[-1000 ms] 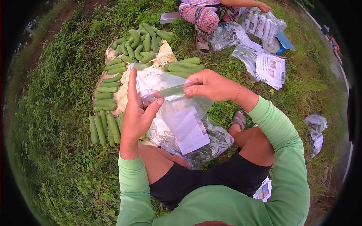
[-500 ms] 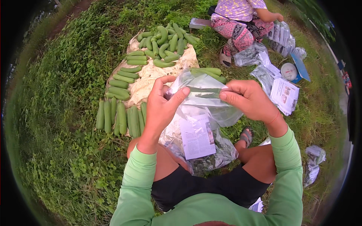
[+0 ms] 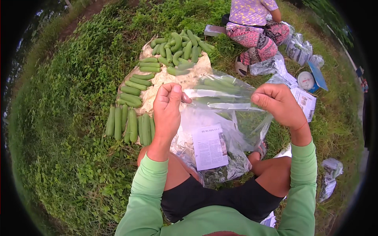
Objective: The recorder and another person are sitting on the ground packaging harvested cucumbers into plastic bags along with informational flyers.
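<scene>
My left hand (image 3: 167, 105) pinches one side of a clear plastic bag (image 3: 248, 126), thumb pressed against the fingers. Opposite it, my right hand (image 3: 280, 104) grips the other side of the bag between thumb and fingers. The bag is stretched wide between them, its lower part hanging loose. Green cucumbers (image 3: 216, 85) show through the film. Below the hands, a printed newspaper sheet (image 3: 210, 147) lies on crumpled clear plastic (image 3: 236, 163) between my legs. Rows of cucumbers (image 3: 132, 93) rest on a beige cloth (image 3: 162, 80) just left of and beyond my left hand.
A heap of cucumbers (image 3: 177, 47) covers the cloth's far end. At the far right sits another person (image 3: 256, 33) beside filled plastic bags (image 3: 298, 51). A blue dial scale (image 3: 306, 80) and newspapers (image 3: 305, 103) lie nearer. A plastic bundle (image 3: 330, 175) is at right; grass surrounds everything.
My hands have moved apart, the right one rightward, pulling the bag from bunched to spread wide. The view has shifted slightly, and the other person's arm has lowered.
</scene>
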Action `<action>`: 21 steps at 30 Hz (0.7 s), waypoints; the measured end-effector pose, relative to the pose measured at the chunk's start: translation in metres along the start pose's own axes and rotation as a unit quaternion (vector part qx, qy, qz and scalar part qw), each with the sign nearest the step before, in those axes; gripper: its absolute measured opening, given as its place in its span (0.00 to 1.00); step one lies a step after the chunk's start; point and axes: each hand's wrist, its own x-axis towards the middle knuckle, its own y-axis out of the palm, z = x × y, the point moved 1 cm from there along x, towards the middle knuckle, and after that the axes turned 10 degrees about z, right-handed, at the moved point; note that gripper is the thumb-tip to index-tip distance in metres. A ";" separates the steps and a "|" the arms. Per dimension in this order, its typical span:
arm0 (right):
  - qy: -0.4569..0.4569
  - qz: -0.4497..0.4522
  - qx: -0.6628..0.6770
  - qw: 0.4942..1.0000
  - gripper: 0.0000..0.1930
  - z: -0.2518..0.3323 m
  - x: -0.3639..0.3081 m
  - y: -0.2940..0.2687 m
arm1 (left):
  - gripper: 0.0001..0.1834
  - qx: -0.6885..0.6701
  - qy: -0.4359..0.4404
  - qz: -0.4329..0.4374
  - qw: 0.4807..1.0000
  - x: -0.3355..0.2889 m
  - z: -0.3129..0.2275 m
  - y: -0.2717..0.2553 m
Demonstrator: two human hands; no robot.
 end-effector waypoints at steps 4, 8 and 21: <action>0.012 0.002 0.024 1.000 0.15 -0.007 -0.001 -0.004 | 0.13 0.009 -0.011 -0.010 1.000 -0.002 0.000 0.004; 0.015 -0.001 0.011 1.000 0.15 -0.007 -0.003 -0.004 | 0.13 0.010 -0.002 -0.010 1.000 -0.003 0.001 0.005; -0.061 -0.057 -0.105 0.991 0.10 -0.020 -0.007 -0.004 | 0.12 0.061 0.014 0.004 0.998 -0.006 -0.001 0.012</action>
